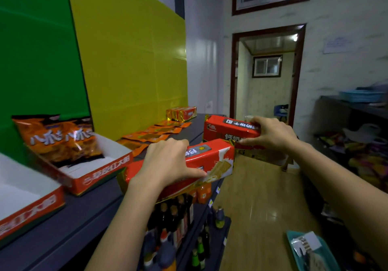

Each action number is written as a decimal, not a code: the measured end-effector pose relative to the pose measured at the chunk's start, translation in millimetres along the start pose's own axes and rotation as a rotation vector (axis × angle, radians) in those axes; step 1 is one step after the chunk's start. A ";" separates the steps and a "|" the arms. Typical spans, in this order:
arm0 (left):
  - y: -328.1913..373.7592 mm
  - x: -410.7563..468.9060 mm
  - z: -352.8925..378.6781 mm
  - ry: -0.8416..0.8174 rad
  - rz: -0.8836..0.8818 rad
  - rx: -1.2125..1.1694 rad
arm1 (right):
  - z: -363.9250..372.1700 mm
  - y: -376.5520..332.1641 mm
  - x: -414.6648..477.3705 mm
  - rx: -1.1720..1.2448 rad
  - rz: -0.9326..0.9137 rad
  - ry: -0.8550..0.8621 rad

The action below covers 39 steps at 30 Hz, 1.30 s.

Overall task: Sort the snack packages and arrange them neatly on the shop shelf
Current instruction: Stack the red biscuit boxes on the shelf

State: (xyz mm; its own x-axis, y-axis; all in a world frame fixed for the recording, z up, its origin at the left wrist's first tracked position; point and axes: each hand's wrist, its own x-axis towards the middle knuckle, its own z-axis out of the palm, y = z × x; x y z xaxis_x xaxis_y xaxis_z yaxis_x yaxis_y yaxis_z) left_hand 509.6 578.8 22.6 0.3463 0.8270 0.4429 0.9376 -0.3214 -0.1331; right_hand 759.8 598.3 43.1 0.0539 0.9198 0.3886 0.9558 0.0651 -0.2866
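- The left hand (168, 163) clasps a long red biscuit pack (212, 161) from above, fingers curled round it at the front edge of the dark shelf (88, 214).
- The right hand (270, 133) pinches a second red pack (228, 130) by its end, just beyond the first.
- Left of the left hand, orange snack bags (60, 138) stand in a red tray (100, 174).
- Beyond both hands lie flat orange sachets (155, 133).

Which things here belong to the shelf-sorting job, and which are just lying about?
Job: left hand on near red biscuit pack; right hand holding far red biscuit pack; orange sachets; chip bags.
Lying about: bottles; teal tray.
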 end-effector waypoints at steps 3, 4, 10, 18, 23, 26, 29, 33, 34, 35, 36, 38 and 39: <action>8.6 50.7 27.7 0.010 0.001 -0.009 | 12.9 26.8 47.8 -0.020 0.007 0.011; 10.8 68.7 36.9 0.015 0.005 -0.008 | 17.2 35.3 65.2 -0.026 0.010 0.016; 19.7 180.9 82.3 0.035 0.004 -0.012 | 35.1 85.9 174.1 -0.020 0.020 0.033; 42.9 311.0 148.3 0.036 -0.037 -0.050 | 47.7 169.8 299.9 -0.005 0.006 0.061; 58.5 388.9 193.5 0.060 -0.100 -0.016 | 63.4 225.1 379.5 0.000 -0.032 0.049; 65.3 437.7 219.1 0.073 -0.167 0.025 | 69.0 255.0 432.0 0.000 -0.092 0.054; 71.4 484.3 240.0 0.065 -0.230 0.075 | 68.4 279.7 483.4 0.021 -0.149 0.037; 72.4 539.8 265.0 0.061 -0.305 0.124 | 75.4 307.4 543.8 0.142 -0.222 0.033; 70.8 553.6 271.6 0.050 -0.318 0.132 | 79.6 312.7 557.5 0.180 -0.241 0.028; 68.5 567.1 277.8 0.036 -0.328 0.145 | 84.2 316.8 571.0 0.205 -0.261 0.024; 65.5 579.9 283.8 0.022 -0.336 0.160 | 89.3 319.7 584.4 0.218 -0.287 0.022; 57.5 603.2 295.3 0.004 -0.357 0.179 | 99.9 321.3 610.1 0.243 -0.334 0.025; 52.5 614.0 301.1 -0.003 -0.369 0.178 | 105.4 320.8 621.9 0.263 -0.350 0.026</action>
State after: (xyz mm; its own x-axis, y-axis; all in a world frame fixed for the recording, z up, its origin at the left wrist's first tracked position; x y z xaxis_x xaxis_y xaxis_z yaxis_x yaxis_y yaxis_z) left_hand 781.2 1208.6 20.5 -0.0144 0.8730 0.4875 0.9897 0.0817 -0.1172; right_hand 1069.4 1232.0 100.6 -0.2500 0.8146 0.5233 0.8119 0.4709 -0.3452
